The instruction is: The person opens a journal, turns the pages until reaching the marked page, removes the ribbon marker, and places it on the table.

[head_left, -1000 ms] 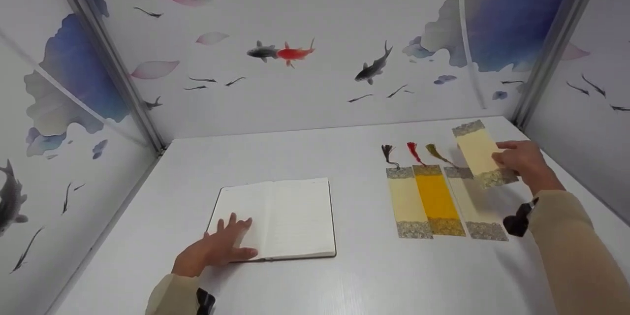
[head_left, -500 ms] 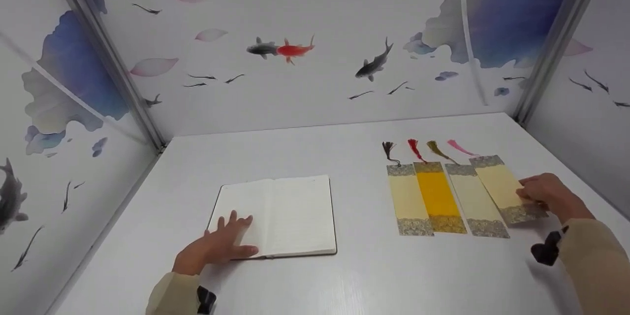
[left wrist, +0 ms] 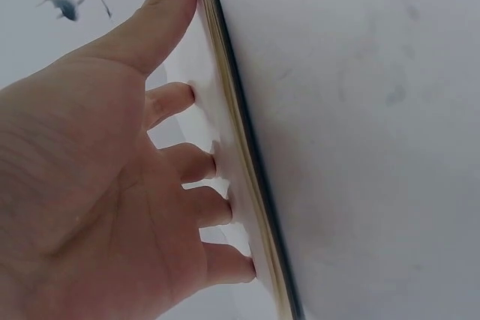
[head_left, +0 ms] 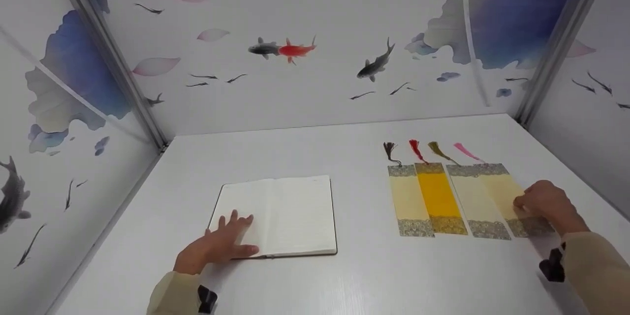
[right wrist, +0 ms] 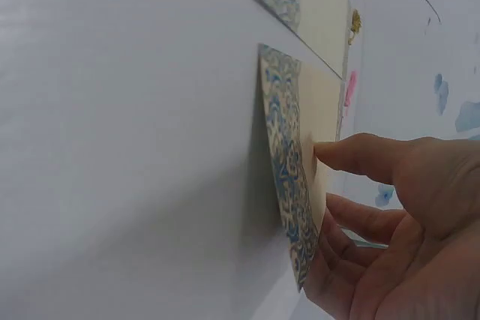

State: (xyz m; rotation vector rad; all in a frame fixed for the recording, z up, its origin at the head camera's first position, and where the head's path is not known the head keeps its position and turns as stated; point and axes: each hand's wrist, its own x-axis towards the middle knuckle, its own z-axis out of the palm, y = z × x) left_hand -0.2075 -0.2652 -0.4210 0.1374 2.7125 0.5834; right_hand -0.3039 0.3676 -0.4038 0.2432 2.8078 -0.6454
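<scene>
An open notebook [head_left: 300, 216] with blank pages lies on the table, and my left hand [head_left: 219, 243] rests on its left page with fingers spread. In the left wrist view the fingertips touch the page near the book's edge [left wrist: 251, 140]. At the right, my right hand [head_left: 549, 204] pinches the right edge of a cream bookmark [head_left: 504, 192] between thumb and fingers. The right wrist view shows this bookmark's patterned end [right wrist: 285, 155] tilted slightly off the table. Its pink tassel [head_left: 467, 151] points away at the top. The bookmark overlaps or touches the pale bookmark [head_left: 475, 197] beside it.
Left of the pale bookmark lie a yellow bookmark [head_left: 440, 197] with a red tassel [head_left: 415, 148] and a cream bookmark [head_left: 409, 197] with a dark tassel [head_left: 390, 150]. White panels [head_left: 325, 98] painted with fish enclose the table [head_left: 295, 285] at the back and sides.
My right hand has lowered the pink-tasselled bookmark from the air to the table, then brought it nearer and straighter beside the others. The left hand has stayed on the notebook.
</scene>
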